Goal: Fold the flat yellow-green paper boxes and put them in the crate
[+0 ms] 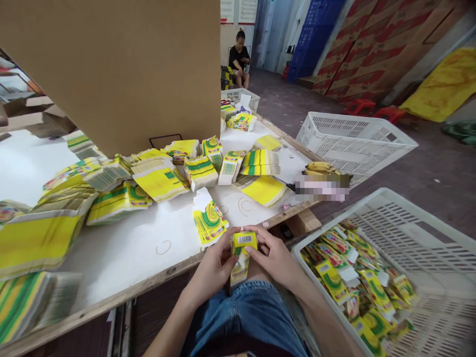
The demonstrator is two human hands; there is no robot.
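The small yellow carton [241,260] sits between my two grips, over my lap and just off the near edge of the tabletop [141,243], its barcode end up. My left grip [219,258] is closed on its left side, thumb against the front; my right grip [273,253] pinches its right edge near the top, thumb across the front. It looks like thin printed card: light, rather smooth, stiff along the folds but easy to dent on the flat panels, so the creased side edges seem the best hold, with little squeeze. Just beyond my left grip lies a single printed carton [210,223]; farther off, bundles of flat cartons [159,178]. Right of my right grip, a white crate [439,243] holds a loose heap of cartons [330,282].
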